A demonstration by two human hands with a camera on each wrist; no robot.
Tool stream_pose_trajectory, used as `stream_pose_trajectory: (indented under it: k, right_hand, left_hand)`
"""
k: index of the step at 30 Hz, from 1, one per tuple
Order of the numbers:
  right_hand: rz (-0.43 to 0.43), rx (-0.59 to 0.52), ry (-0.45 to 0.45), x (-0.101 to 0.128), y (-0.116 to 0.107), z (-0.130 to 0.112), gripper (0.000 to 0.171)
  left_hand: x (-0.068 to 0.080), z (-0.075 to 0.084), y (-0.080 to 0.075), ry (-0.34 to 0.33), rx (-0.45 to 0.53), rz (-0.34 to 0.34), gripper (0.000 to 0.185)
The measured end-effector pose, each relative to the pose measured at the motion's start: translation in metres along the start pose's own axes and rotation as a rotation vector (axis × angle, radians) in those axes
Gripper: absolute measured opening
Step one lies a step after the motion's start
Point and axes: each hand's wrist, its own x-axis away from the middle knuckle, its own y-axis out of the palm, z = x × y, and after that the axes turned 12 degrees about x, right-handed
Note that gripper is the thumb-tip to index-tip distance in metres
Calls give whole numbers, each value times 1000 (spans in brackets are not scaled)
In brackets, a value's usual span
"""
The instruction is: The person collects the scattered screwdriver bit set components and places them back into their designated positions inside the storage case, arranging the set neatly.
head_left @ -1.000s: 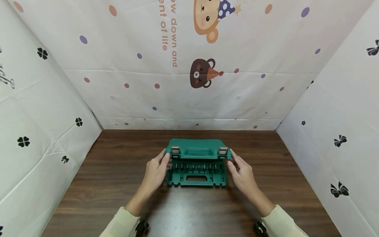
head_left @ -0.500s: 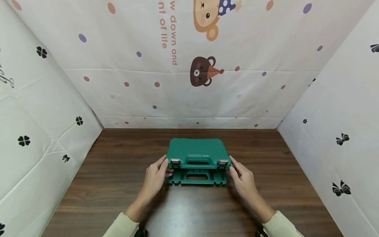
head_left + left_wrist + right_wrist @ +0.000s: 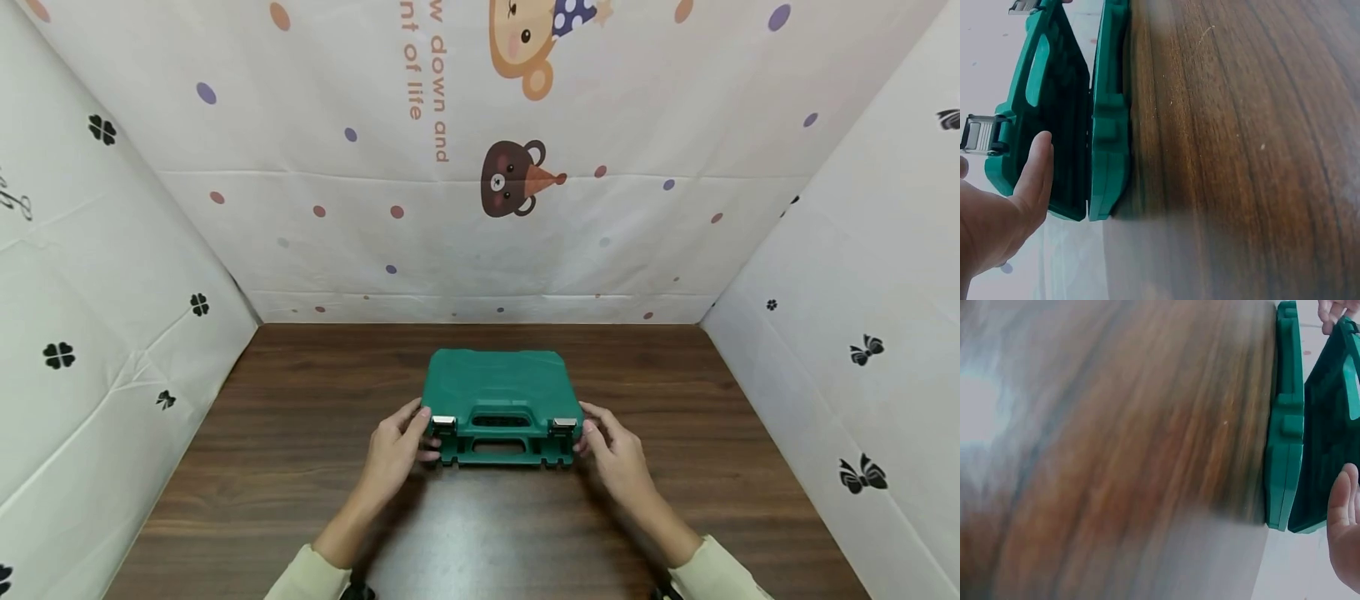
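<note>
A green plastic tool case (image 3: 498,387) lies on the wooden table (image 3: 300,433), its handle side facing me. Its lid is nearly down, with a narrow gap left above the base. My left hand (image 3: 401,446) pinches the lid's near left corner beside the left metal latch (image 3: 443,422). My right hand (image 3: 611,450) holds the near right corner by the right latch (image 3: 562,426). The left wrist view shows the lid (image 3: 1054,125) tilted off the base (image 3: 1109,125), with a finger (image 3: 1035,175) along the lid's edge. The right wrist view shows the same gap between base (image 3: 1285,425) and lid (image 3: 1329,425).
White printed cloth walls stand around the table on the left (image 3: 112,333), back (image 3: 480,233) and right (image 3: 847,333). Bare dark wood lies on both sides of the case and in front of it.
The lid has swung down from half open to almost shut, hiding the row of tools inside. Both hands followed it down and toward me.
</note>
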Motion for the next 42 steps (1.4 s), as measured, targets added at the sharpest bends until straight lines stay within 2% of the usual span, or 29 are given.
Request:
stream_pose_trajectory:
  k: [4, 6, 14, 24, 32, 42]
  right_hand:
    - [-68, -121, 92, 0, -1, -3, 31]
    - [-95, -144, 130, 0, -2, -4, 32]
    - [-176, -73, 184, 1, 0, -6, 38]
    - [-204, -59, 203, 2, 0, -4, 41]
    - [-230, -59, 254, 4, 2, -3, 55]
    - [-241, -132, 270, 7, 3, 0, 63]
  left_hand:
    - [1, 0, 0, -34, 26, -11, 67]
    - [1, 0, 0, -52, 41, -13, 66]
    - [3, 0, 1, -88, 110, -20, 57]
    - [3, -3, 1, -75, 18, -14, 66]
    - [1, -8, 0, -71, 0, -41, 77]
    - [2, -10, -4, -48, -48, -69, 78]
